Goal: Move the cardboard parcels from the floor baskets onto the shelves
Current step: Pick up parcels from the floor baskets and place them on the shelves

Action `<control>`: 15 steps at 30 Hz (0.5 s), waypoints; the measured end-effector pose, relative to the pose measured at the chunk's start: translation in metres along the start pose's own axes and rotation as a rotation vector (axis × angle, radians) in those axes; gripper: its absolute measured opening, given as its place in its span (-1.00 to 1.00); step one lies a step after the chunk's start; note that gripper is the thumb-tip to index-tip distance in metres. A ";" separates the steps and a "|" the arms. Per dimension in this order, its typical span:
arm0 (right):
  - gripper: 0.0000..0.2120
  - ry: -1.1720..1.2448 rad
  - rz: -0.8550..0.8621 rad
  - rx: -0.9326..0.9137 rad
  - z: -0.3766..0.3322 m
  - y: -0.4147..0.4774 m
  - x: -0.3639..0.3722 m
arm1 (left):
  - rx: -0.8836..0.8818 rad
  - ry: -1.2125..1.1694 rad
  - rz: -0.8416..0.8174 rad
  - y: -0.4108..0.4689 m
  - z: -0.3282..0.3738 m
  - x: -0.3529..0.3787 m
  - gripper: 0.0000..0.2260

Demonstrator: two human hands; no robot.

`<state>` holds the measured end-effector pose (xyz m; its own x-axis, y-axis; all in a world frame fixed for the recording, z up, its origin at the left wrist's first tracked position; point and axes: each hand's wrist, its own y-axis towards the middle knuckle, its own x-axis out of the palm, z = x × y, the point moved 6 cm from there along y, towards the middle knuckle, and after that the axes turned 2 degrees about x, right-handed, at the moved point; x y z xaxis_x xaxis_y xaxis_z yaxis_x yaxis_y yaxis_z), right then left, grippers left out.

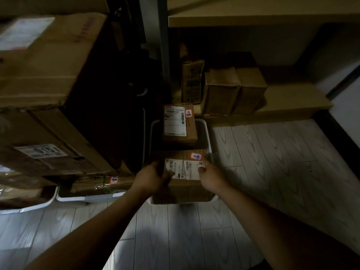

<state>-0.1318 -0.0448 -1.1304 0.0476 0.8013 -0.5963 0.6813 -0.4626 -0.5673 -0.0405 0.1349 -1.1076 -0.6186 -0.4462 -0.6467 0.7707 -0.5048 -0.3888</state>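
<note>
Head view looks down into a white plastic floor basket (pixel 206 131) that holds two parcels. The near parcel (pixel 185 187), a brown cardboard box with a white shipping label and a red-edged sticker, lies at the basket's near end. Both hands clamp it from opposite sides. The left hand (pixel 153 177) curls round its left edge, and the right hand (pixel 211 173) presses its thumb on the label with its fingers down the right side. This looks like a hold meant to lift it level out of the tight basket. The far parcel (pixel 179 126), a similar labelled box, sits at the far end. Just beyond, the low beige wooden shelf (pixel 292 100) carries small brown boxes (pixel 233 88) at its left end, so its bare right part is the likely destination.
</note>
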 end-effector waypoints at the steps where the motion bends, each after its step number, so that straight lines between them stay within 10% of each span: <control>1: -0.48 -0.014 -0.007 0.000 0.001 -0.002 0.000 | 0.002 0.038 -0.017 0.000 0.001 0.001 -0.72; 15: -0.44 -0.142 0.026 0.005 0.000 0.001 0.005 | 0.062 0.148 0.058 0.001 0.001 0.001 -0.73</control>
<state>-0.1309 -0.0420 -1.1342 -0.0391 0.7278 -0.6847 0.6774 -0.4845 -0.5536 -0.0406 0.1337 -1.1076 -0.5407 -0.3640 -0.7584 0.7904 -0.5283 -0.3100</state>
